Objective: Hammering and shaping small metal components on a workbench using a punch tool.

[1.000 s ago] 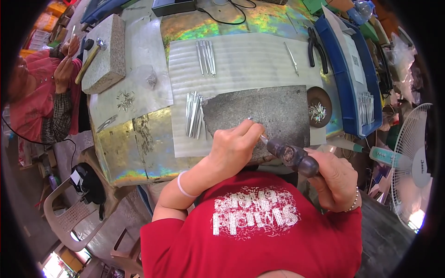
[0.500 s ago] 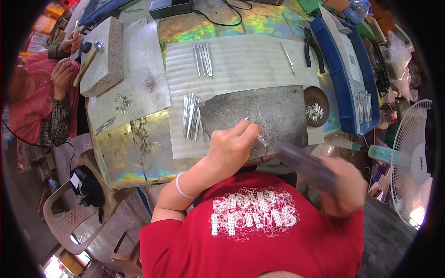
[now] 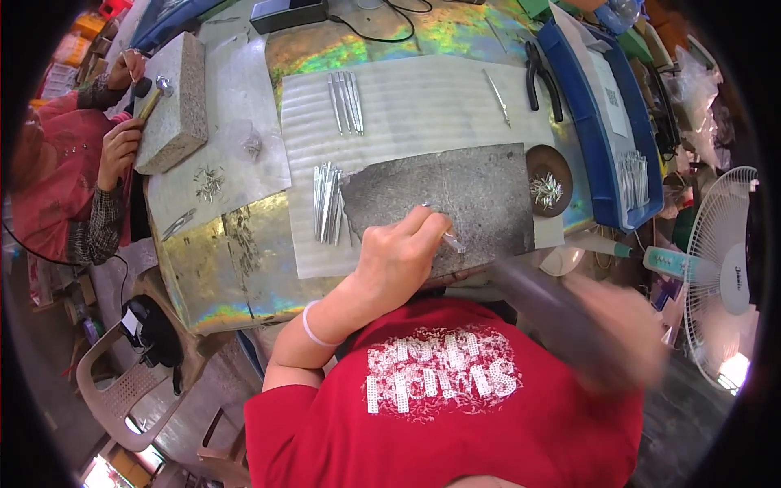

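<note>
My left hand (image 3: 403, 248) is closed over a dark stone slab (image 3: 480, 179), pinching a slim silver metal piece (image 3: 453, 242). One end of it shows beside my fingers; the rest is mostly hidden by them. To the right, my right hand (image 3: 626, 329) grips a thick dark tool (image 3: 557, 313), held over my lap near the slab's front edge. Both are smeared by motion, so the tool's exact kind is unclear. Left of the slab lies a bundle of slim silver metal strips (image 3: 328, 203). A brown round dish (image 3: 561, 163) with small silver pieces sits at its right.
Beyond the slab, more strips (image 3: 346, 102), a thin pointed tool (image 3: 496, 98) and black-handled pliers (image 3: 543, 81) lie out. A blue bin (image 3: 606, 195) stands right, a white fan (image 3: 724, 276) beyond. At left, a co-worker's hand (image 3: 120, 150) touches a hammer (image 3: 153, 98) on a stone block (image 3: 183, 122).
My right hand and the dark tool have moved slightly right and lower. My left hand still pinches the metal piece on the slab. The co-worker's nearer hand has come to the hammer's handle.
</note>
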`<state>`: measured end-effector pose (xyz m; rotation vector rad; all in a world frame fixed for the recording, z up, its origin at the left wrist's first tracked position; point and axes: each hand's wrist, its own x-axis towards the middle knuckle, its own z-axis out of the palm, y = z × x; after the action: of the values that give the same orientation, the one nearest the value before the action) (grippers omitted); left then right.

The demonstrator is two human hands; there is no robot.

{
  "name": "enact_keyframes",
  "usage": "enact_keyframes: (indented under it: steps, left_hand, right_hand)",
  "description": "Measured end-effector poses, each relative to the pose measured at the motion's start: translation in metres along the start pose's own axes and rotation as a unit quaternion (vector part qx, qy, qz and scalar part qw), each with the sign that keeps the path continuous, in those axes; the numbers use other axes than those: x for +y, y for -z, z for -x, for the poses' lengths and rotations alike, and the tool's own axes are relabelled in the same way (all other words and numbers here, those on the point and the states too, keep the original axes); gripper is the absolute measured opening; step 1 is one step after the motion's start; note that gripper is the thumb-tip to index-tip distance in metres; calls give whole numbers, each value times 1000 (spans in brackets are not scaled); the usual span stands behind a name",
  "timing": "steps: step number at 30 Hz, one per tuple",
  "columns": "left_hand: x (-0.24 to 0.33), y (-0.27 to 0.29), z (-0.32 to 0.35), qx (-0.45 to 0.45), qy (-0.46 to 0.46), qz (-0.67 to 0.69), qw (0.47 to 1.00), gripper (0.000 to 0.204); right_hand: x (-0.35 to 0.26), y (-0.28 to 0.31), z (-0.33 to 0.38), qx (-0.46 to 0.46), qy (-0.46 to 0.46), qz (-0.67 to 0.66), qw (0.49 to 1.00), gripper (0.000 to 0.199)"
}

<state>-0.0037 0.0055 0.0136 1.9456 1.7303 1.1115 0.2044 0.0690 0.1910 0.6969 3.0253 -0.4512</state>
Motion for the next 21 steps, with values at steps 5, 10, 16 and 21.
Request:
enact_keyframes:
  steps: [5,10,16,21]
  left_hand:
    - [-3,5,-3,46,-1,10,999,17]
    - [9,40,6,56,246,587,769,16]
    - [0,45,1,52,255,711,653,19]
    - [-5,42,-2,61,268,690,670,17]
  right_hand:
    - [21,-21,-15,101,27,-103,989,47]
    - [44,-85,-26,159,-72,-164,971,45]
    - [66,-143,-33,148,-126,-79,978,50]
    - [64,-142,-39,109,-110,-25,988,49]
